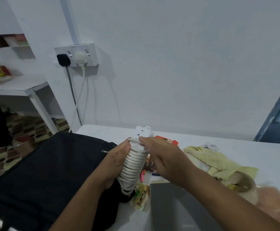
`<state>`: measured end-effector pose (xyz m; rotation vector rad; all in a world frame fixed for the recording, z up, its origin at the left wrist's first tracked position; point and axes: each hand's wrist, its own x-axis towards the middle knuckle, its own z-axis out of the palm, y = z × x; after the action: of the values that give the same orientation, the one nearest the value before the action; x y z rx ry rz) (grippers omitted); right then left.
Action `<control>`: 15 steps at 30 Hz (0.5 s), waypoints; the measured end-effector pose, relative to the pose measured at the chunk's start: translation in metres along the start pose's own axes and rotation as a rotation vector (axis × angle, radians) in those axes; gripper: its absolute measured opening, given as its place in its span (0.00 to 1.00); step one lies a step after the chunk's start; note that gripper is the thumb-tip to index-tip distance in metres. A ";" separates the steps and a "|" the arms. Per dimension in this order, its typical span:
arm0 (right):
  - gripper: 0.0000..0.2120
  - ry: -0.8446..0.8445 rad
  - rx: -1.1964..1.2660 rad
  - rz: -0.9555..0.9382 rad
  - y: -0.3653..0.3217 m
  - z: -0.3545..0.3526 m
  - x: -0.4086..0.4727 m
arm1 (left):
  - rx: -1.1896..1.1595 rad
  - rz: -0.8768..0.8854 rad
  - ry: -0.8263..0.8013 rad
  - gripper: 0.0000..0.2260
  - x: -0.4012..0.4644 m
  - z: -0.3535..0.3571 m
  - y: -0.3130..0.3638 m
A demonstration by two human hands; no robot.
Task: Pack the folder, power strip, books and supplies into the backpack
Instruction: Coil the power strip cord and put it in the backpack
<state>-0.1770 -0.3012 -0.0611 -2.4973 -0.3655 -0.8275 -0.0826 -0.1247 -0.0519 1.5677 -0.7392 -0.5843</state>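
Observation:
A white power strip point(134, 161) with its cord wound tightly round it is held upright above the table. My left hand point(117, 161) grips its left side round the coils. My right hand point(159, 157) pinches the cord near the strip's top end. The black backpack point(40, 172) lies flat on the left of the white table point(236, 149). A dark grey folder or book point(174, 207) lies under my right forearm. An orange-red book point(169, 140) and pink pens point(142, 176) lie behind the strip, partly hidden.
A yellow checked cloth point(219, 162) and a roll of tape point(242, 180) lie at the right. A snack packet point(140, 195) sits by the backpack. A wall socket point(79, 55) holds two plugs. A small white side table point(19, 85) stands at left.

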 end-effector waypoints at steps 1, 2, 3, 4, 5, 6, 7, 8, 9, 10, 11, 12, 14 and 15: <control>0.27 0.070 0.019 -0.019 0.005 0.006 -0.008 | 0.008 0.004 0.018 0.16 -0.001 0.001 0.000; 0.26 0.123 0.022 -0.012 0.007 0.009 -0.015 | 0.008 -0.004 0.033 0.16 -0.002 0.002 0.000; 0.23 0.184 0.018 0.011 0.010 0.012 -0.020 | -0.002 -0.026 0.064 0.16 -0.002 0.003 0.000; 0.19 0.242 0.016 0.060 0.014 0.013 -0.023 | -0.025 -0.067 0.121 0.17 -0.003 0.003 -0.001; 0.15 0.299 0.013 0.111 0.019 0.012 -0.025 | -0.050 -0.126 0.188 0.18 -0.003 0.003 -0.001; 0.11 0.321 -0.017 0.135 0.025 0.011 -0.026 | -0.074 -0.183 0.246 0.19 -0.004 0.002 -0.002; 0.08 0.306 -0.068 0.117 0.028 0.009 -0.024 | -0.086 -0.222 0.282 0.20 -0.006 0.002 -0.004; 0.07 0.280 -0.087 0.097 0.031 0.008 -0.023 | -0.083 -0.243 0.292 0.21 -0.008 0.004 -0.006; 0.06 0.280 -0.087 0.118 0.036 0.009 -0.023 | -0.069 -0.252 0.292 0.22 -0.010 0.007 -0.006; 0.05 0.283 -0.029 0.202 0.036 0.010 -0.020 | -0.059 -0.255 0.287 0.22 -0.013 0.012 -0.006; 0.06 0.259 0.021 0.259 0.035 0.012 -0.018 | -0.068 -0.259 0.283 0.23 -0.014 0.017 -0.006; 0.07 0.232 0.013 0.246 0.031 0.016 -0.017 | -0.094 -0.267 0.288 0.25 -0.014 0.020 -0.007; 0.08 0.106 -0.009 0.139 0.030 0.028 -0.020 | -0.127 -0.310 0.317 0.27 -0.015 0.021 -0.004; 0.09 0.055 0.047 0.141 0.030 0.032 -0.021 | -0.116 -0.334 0.324 0.28 -0.015 0.016 -0.003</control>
<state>-0.1662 -0.3122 -0.1067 -2.4196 -0.1848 -0.8194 -0.1041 -0.1246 -0.0579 1.6375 -0.1964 -0.5841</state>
